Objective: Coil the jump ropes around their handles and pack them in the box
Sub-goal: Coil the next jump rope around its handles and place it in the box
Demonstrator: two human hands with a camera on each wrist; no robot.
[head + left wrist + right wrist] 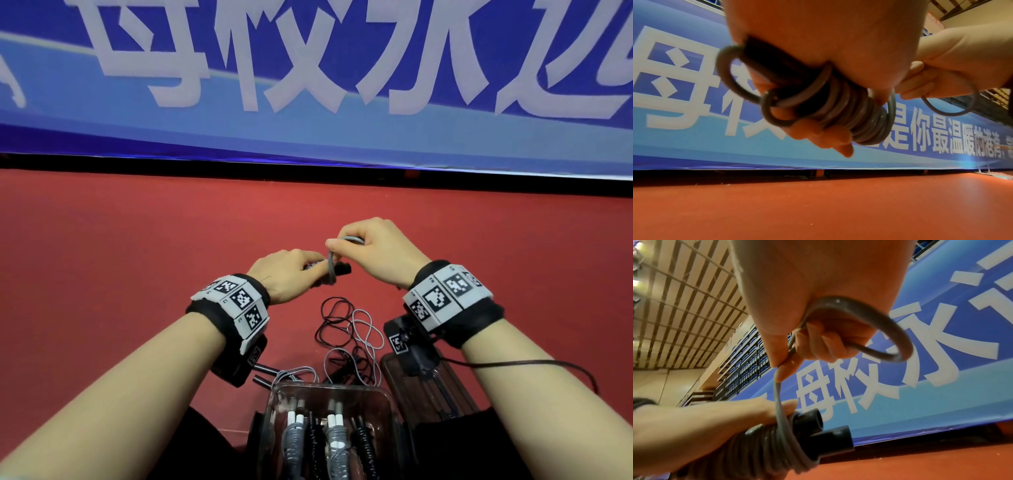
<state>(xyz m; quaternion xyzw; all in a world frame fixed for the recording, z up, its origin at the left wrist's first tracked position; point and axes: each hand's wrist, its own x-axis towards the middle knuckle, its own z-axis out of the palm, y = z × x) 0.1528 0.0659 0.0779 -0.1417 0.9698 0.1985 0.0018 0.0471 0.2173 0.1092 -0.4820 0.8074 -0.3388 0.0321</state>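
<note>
My left hand (pixel 294 270) grips a pair of black handles (pixel 342 268) with grey rope (pixel 855 112) coiled tightly around them. My right hand (pixel 370 246) sits just above and to the right, pinching the last loop of that grey rope (pixel 869 318) between thumb and fingers. The rope runs down from my right thumb to the coil (pixel 777 446); the black handle ends (pixel 830 436) stick out past it. A clear box (pixel 387 407) near my body holds several coiled ropes, grey (pixel 334 442) and black (pixel 364 445).
Loose black and grey ropes (pixel 346 332) lie tangled on the red floor (pixel 137 257) between my arms, with two dark handles (pixel 265 373) beside them. A clear lid (pixel 428 390) lies right of the box. A blue banner (pixel 308 85) stands ahead.
</note>
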